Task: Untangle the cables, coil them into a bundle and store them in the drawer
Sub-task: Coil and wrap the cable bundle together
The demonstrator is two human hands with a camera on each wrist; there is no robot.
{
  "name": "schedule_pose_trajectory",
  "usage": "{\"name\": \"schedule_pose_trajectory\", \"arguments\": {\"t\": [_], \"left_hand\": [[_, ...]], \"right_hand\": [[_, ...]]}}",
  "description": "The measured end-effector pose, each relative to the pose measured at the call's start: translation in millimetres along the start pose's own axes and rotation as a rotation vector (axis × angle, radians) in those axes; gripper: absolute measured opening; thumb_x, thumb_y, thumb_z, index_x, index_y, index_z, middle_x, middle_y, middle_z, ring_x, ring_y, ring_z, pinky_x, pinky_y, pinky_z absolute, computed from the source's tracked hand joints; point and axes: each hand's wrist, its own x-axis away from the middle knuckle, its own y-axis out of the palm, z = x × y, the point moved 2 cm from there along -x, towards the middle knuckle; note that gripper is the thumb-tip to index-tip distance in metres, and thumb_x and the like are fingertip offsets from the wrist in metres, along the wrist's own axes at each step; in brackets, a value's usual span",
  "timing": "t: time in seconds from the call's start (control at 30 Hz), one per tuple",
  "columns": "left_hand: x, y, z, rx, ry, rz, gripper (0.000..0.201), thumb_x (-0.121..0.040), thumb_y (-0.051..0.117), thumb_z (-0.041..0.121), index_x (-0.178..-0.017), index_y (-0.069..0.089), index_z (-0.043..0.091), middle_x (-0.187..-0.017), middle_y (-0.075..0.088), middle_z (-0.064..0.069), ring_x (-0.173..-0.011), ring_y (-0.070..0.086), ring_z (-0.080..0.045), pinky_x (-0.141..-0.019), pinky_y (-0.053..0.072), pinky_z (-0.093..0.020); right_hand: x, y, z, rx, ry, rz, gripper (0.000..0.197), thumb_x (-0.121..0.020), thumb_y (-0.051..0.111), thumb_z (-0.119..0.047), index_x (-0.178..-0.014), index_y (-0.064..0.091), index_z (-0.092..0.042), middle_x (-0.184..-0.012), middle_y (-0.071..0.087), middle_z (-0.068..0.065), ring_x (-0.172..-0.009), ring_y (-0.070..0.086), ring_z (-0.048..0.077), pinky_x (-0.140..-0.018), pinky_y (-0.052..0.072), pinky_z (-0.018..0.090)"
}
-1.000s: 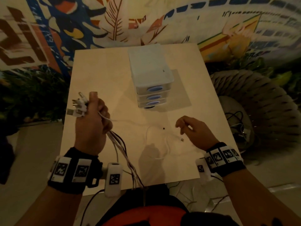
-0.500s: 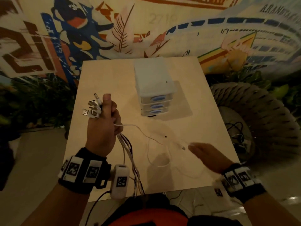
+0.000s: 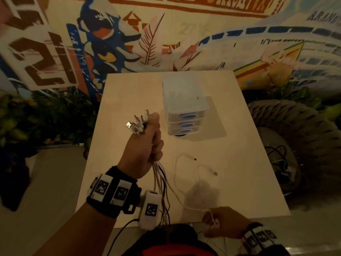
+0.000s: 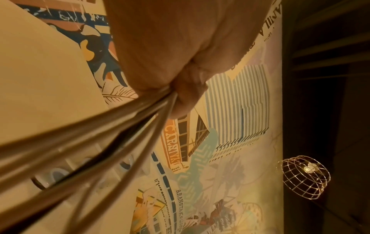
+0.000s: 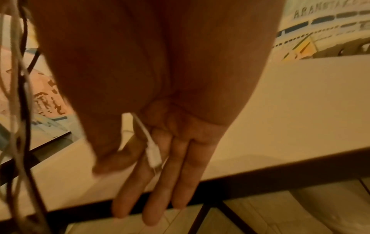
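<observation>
My left hand [image 3: 154,145] is raised over the table and grips a bundle of cables [image 3: 160,183]. Their plugs [image 3: 137,123] stick out above the fist, and the strands hang past the table's near edge. The left wrist view shows the strands [image 4: 112,131] leaving the closed fist [image 4: 186,88]. My right hand [image 3: 212,221] is at the near edge and pinches one thin white cable [image 3: 176,174], which loops over the table to a loose connector [image 3: 215,173]. In the right wrist view a white plug [image 5: 153,156] lies along the fingers [image 5: 180,174]. The white drawer unit [image 3: 184,106] stands shut.
The light wooden table [image 3: 129,100] backs onto a painted wall. A wicker seat [image 3: 295,126] with dark cables [image 3: 278,157] below it stands at the right. Plants [image 3: 46,117] fill the left side. A small dark speck [image 3: 195,159] lies on the tabletop.
My right hand has pulled back from the middle of the table to its near edge, drawing the white cable with it. My left hand has moved right, closer to the drawers.
</observation>
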Motion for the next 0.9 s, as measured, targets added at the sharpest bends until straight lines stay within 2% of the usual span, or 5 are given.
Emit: {"name": "schedule_pose_trajectory", "arguments": {"t": [0.2, 0.43, 0.57, 0.7, 0.9], "left_hand": [[16, 9, -18, -0.217, -0.045, -0.15, 0.036, -0.097, 0.062, 0.008, -0.073, 0.04, 0.024, -0.063, 0.01, -0.008, -0.048, 0.007, -0.019, -0.042, 0.018, -0.022], [24, 26, -27, -0.229, 0.002, -0.271, 0.014, -0.101, 0.054, 0.02, -0.1, 0.068, 0.02, -0.054, 0.025, 0.0, -0.044, 0.018, -0.015, -0.046, 0.019, -0.028], [19, 31, -22, -0.147, 0.15, -0.228, 0.028, -0.104, 0.047, 0.028, -0.109, 0.072, 0.018, -0.058, 0.019, -0.008, -0.047, 0.029, -0.02, -0.049, 0.035, -0.031], [16, 14, -20, -0.145, 0.185, -0.144, 0.035, -0.108, 0.036, 0.032, -0.099, 0.063, 0.013, -0.063, 0.019, -0.009, -0.047, 0.031, -0.02, -0.048, 0.038, -0.03], [18, -3, -3, 0.043, 0.116, -0.042, 0.041, -0.106, 0.034, 0.041, -0.072, 0.041, 0.019, -0.054, 0.024, 0.005, -0.044, 0.012, -0.01, -0.043, 0.01, -0.025]], "right_hand": [[44, -61, -14, 0.06, 0.021, -0.054, 0.114, -0.057, 0.086, -0.069, -0.15, 0.021, -0.06, -0.144, 0.038, -0.027, -0.127, 0.047, 0.0, -0.105, 0.044, 0.024], [51, -105, -139, -0.151, -0.398, 0.211, 0.078, -0.066, 0.081, -0.067, -0.132, 0.039, -0.066, -0.135, 0.047, -0.042, -0.124, 0.043, -0.02, -0.103, 0.036, 0.009], [8, -75, -184, -0.294, -0.521, 0.018, 0.022, -0.096, 0.068, -0.035, -0.111, 0.073, -0.019, -0.106, 0.075, -0.006, -0.099, 0.07, 0.013, -0.095, 0.054, 0.031], [-24, -48, -172, -0.697, -0.442, 0.101, 0.04, -0.09, 0.059, -0.051, -0.069, 0.055, -0.018, -0.057, 0.052, 0.005, -0.047, 0.053, 0.013, -0.054, 0.046, 0.028], [-46, 3, -101, -0.461, -0.18, -0.027, 0.05, -0.087, 0.061, -0.067, -0.06, 0.048, -0.027, -0.059, 0.051, -0.003, -0.059, 0.056, 0.016, -0.067, 0.05, 0.035]]}}
